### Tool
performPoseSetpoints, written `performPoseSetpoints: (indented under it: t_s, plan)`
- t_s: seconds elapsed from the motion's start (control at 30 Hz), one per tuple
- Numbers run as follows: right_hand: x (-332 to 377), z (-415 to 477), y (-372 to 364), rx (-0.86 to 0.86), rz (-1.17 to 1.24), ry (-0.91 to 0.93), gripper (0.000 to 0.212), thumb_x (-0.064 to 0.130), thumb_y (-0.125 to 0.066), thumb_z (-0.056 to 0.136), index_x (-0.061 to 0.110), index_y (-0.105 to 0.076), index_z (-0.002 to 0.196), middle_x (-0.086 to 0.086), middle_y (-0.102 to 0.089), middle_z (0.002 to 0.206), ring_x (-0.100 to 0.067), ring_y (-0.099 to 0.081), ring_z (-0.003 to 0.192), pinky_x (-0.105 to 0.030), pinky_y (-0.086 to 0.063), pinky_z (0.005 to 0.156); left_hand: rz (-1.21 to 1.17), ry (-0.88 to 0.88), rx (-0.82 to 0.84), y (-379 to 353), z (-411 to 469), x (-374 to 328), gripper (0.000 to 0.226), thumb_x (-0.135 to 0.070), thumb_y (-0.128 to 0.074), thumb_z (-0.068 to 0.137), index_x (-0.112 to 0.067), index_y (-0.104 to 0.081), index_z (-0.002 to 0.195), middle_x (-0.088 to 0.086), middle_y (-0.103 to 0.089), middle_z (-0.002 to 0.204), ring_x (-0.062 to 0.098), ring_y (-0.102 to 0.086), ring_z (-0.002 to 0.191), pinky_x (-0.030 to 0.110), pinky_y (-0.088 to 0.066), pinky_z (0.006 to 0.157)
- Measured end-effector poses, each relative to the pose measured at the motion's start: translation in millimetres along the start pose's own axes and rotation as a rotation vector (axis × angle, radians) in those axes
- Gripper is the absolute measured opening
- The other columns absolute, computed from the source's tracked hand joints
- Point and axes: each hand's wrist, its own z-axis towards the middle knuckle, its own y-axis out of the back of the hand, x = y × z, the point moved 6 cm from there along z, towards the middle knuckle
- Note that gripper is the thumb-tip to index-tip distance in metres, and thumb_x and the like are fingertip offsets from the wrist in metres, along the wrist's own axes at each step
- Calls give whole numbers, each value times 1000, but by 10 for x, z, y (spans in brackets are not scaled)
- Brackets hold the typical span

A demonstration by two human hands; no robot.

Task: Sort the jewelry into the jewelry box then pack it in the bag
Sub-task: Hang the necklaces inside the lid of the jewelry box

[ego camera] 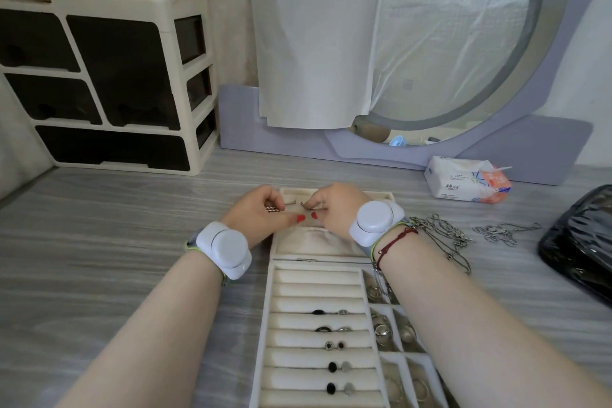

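A cream jewelry box (275, 278) lies open on the grey table, its lid section stretched away from me. Several rings (334, 366) sit in the padded rolls, and hoop earrings (384, 329) fill the small compartments on the right. Both hands hover over the lid section. My left hand (256, 215) pinches a sparkly square piece (274, 209). My right hand (334, 205) pinches a thin silver chain (309, 206) by the lid hooks. Loose silver necklaces (447, 237) lie on the table to the right. A glossy black bag (583, 245) rests at the right edge.
A cream drawer organizer (109, 76) stands at the back left. A round mirror with a lavender base (496, 149), partly draped in white plastic, stands behind the box. A tissue pack (463, 180) lies in front of it.
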Motion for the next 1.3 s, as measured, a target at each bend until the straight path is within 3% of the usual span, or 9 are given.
performPoseSetpoints:
  t_s: [0.1,0.23,0.33,0.47,0.63,0.77,0.9,1.1,1.3]
  plan:
    - [-35,-16,-10,-14,44,-8,32,19,-51,94,24,-61,123,-2,-60,128,-23,-56,115,-24,-41,90,232,-22,-82,54,9,-9,29,-22,-75,73,-22,-48,84,-6,-55,84,15,-50,77,25,-40,64]
    - [-58,-23,-24,-12,81,-14,32,19,-51,94,25,-61,124,-2,-59,129,-23,-56,115,-20,-37,84,251,-33,-174,113,-14,-28,12,-21,-55,87,-15,-49,96,1,-56,78,18,-50,67,27,-38,56]
    - [-64,-29,-21,-25,89,-16,31,20,-51,94,25,-62,123,-3,-60,128,-24,-56,115,-24,-41,90,255,-40,-209,156,-26,-39,12,-24,-46,93,-14,-49,98,5,-62,79,18,-53,65,28,-38,56]
    - [-56,-35,-20,-23,94,-22,32,18,-50,94,25,-61,123,-3,-60,128,-24,-56,115,-26,-42,93,74,25,-210,196,-19,26,11,-23,-48,94,-14,-53,91,0,-68,73,17,-60,66,29,-45,61]
    - [-59,-36,-24,-21,106,-20,32,18,-49,95,24,-61,124,-2,-59,129,-23,-57,114,-21,-39,87,-27,99,-203,293,37,166,21,-28,-63,87,-16,-58,70,-2,-57,70,15,-48,65,27,-37,63]
    - [-65,-33,-33,-24,108,-19,31,18,-49,95,23,-61,123,-1,-60,127,-23,-56,115,-23,-40,90,-167,130,-193,292,38,158,12,-20,-68,84,-14,-65,74,1,-55,61,14,-42,53,23,-38,55]
    - [-70,-35,-32,-41,103,-19,32,19,-51,94,24,-62,123,0,-59,129,-22,-55,117,-26,-41,93,-347,160,-159,179,58,159,8,-6,-66,85,-8,-65,77,3,-62,53,9,-54,45,16,-50,49]
    - [-69,-10,-49,-46,82,-10,30,21,-52,93,26,-62,121,-2,-62,124,-24,-57,111,-27,-44,89,-159,80,-203,55,76,95,7,-18,-73,79,-19,-68,74,-1,-67,72,14,-57,63,26,-48,67]
    - [-71,-6,-48,-75,82,0,26,20,-53,92,25,-65,115,-5,-66,99,-24,-55,87,-22,-33,69,228,-52,-182,13,119,28,7,-25,-71,80,-20,-67,76,-11,-52,75,7,-47,69,20,-35,63]
